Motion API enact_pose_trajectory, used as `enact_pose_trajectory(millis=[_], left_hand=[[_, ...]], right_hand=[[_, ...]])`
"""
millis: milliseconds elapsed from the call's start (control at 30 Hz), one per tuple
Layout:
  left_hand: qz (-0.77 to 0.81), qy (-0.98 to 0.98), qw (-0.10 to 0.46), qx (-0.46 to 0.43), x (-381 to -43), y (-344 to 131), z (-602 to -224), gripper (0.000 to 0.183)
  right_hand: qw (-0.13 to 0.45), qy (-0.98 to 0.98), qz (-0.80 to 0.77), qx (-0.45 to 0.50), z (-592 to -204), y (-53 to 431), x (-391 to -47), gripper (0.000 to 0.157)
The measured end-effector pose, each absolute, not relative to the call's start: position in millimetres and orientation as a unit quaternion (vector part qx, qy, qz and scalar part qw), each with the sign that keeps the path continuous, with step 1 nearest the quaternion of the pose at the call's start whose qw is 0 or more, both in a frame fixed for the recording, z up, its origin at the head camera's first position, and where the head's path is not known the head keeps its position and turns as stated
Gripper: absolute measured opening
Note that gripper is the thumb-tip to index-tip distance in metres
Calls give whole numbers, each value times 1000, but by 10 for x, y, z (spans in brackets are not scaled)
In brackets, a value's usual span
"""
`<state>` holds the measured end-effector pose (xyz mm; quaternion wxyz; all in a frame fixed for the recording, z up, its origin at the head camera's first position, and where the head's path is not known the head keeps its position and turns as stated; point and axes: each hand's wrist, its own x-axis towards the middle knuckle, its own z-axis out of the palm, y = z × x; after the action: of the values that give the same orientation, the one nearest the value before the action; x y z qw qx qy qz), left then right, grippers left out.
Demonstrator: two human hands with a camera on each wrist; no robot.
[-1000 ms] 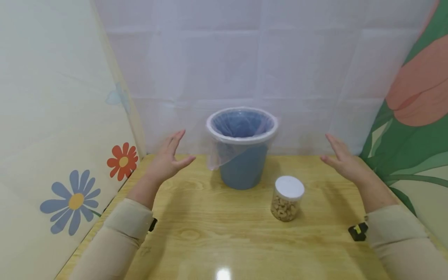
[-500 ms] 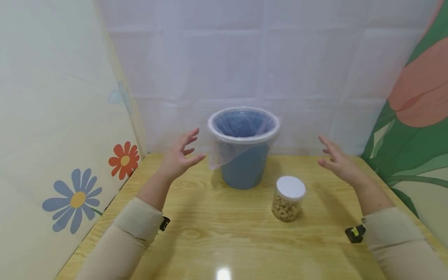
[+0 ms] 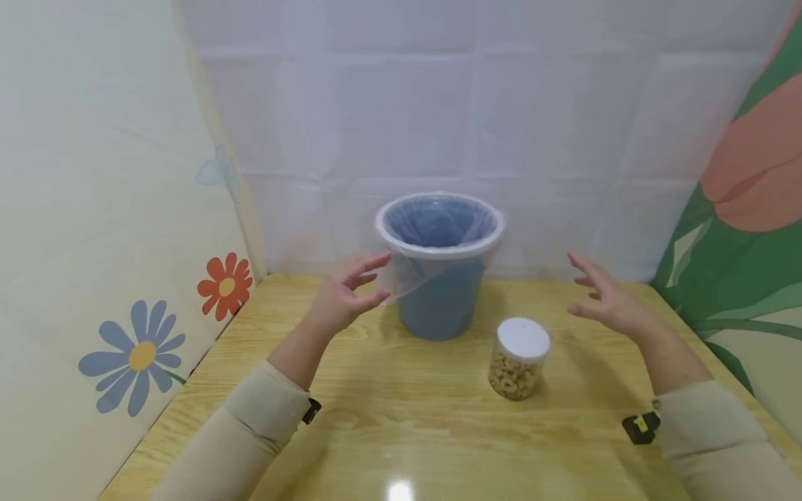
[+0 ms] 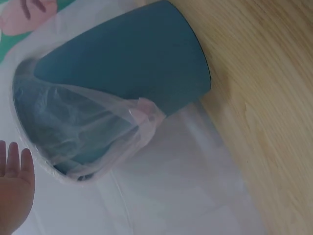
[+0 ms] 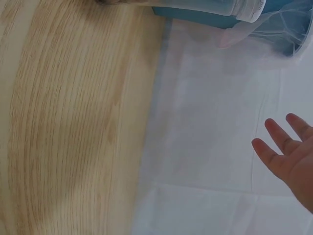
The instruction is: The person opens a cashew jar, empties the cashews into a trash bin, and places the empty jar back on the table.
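Observation:
A blue trash can (image 3: pixel 438 306) with a white rim stands upright at the back of the table, lined with a thin clear pinkish bag (image 3: pixel 410 275) folded over the rim. My left hand (image 3: pixel 344 296) is just left of it, thumb and fingers spread apart, fingertips right at the hanging bag in the head view. In the left wrist view the same hand (image 4: pixel 15 188) shows beside the bagged mouth of the can. Farther right, my right hand (image 3: pixel 608 299) hovers with relaxed fingers, holding nothing. Between can and right hand stands a clear jar (image 3: pixel 516 372) of ring-shaped pieces, capped by a white lid (image 3: pixel 523 338).
The wood-grain table (image 3: pixel 401 431) runs back to a white creased sheet (image 3: pixel 388 104). Flower-printed panels flank both sides, with a red flower (image 3: pixel 225 286) at left and a big pink tulip (image 3: pixel 764 167) at right. A small black device (image 3: pixel 640 426) sits at the right wrist.
My left hand has moved right to the trash can's side. The right hand has shifted slightly, its fingers staying apart. Can and jar have kept their places on the table.

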<state>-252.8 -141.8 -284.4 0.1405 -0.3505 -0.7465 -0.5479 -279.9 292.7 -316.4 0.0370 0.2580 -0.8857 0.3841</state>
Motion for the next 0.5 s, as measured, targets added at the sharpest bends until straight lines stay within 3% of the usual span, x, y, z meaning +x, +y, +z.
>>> enact_pose_trajectory(millis=[267, 500], left_hand=[[-534, -755, 84, -371, -2473, -1222, -2913, 54], [-484, -784, 73, -381, -2475, -1037, -3029, 59]], right_hand=[[-4, -867, 401, 294, -3245, 2936, -2747, 89], [-19, -854, 409, 322, -3344, 2933, -2755, 91]])
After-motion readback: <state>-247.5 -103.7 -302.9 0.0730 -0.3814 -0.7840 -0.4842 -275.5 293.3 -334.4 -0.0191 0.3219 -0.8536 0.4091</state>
